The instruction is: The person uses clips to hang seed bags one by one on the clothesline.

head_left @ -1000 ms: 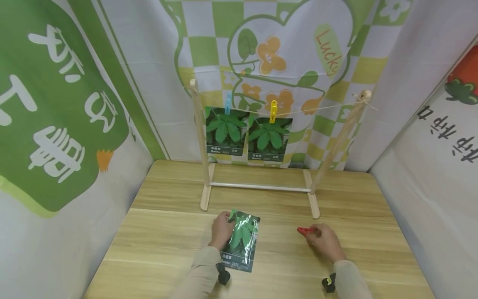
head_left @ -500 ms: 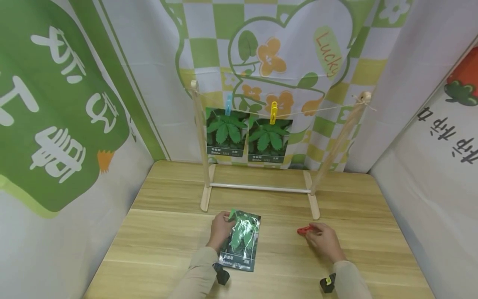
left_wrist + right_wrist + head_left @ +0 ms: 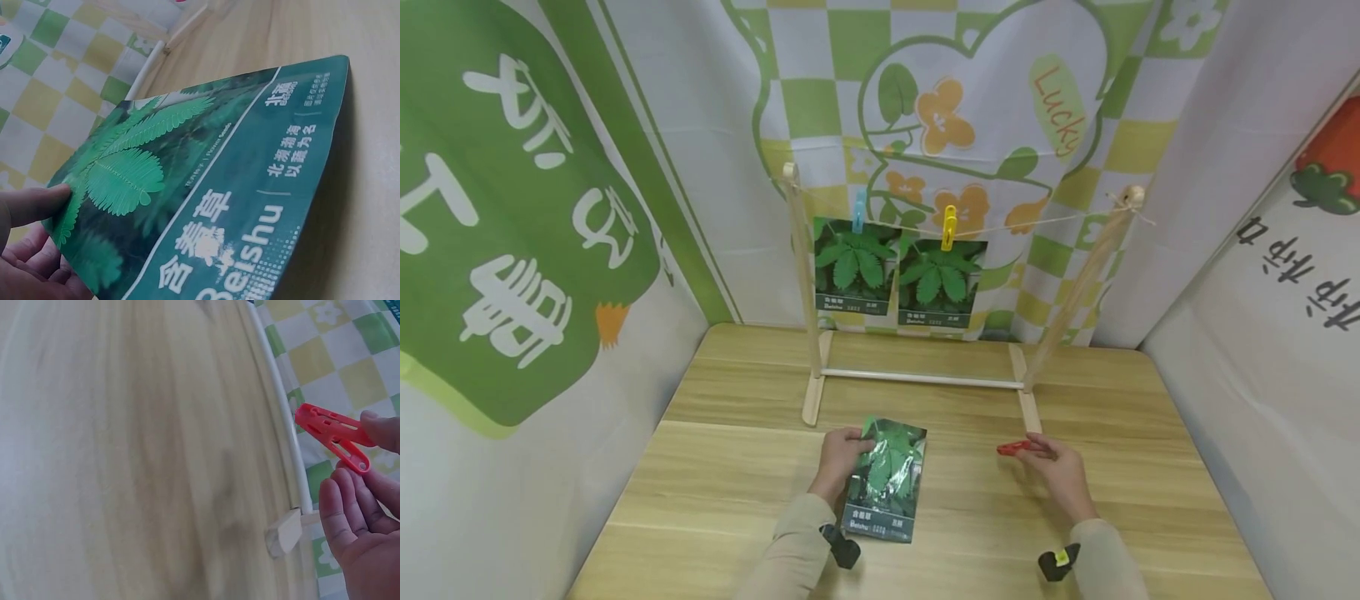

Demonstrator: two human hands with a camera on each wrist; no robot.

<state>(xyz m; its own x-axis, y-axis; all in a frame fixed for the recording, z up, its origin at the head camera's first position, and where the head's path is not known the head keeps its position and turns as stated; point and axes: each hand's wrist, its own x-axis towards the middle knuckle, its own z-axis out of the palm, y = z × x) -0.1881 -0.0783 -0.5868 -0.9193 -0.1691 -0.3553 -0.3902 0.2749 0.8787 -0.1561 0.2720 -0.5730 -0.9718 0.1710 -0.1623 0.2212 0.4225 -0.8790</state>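
Observation:
My left hand pinches the left edge of a green seed packet, thumb on its printed face, as the left wrist view shows. The packet is tilted, with a fern-like leaf picture and white lettering. Off to the right, my right hand holds a red clothespin by its handle ends between thumb and forefinger. In the right wrist view the clothespin points away from the hand. Behind both hands, two similar packets hang on a string, one under a blue clothespin, the other under a yellow clothespin.
A wooden stand with a left post and a right post carries the string. A white rod joins its feet on the wooden table. Printed cloth hangs behind and at both sides.
The right hand has risen slightly with the red clothespin, moving a little away from me. The left hand and the packet have shifted and tilted only slightly.

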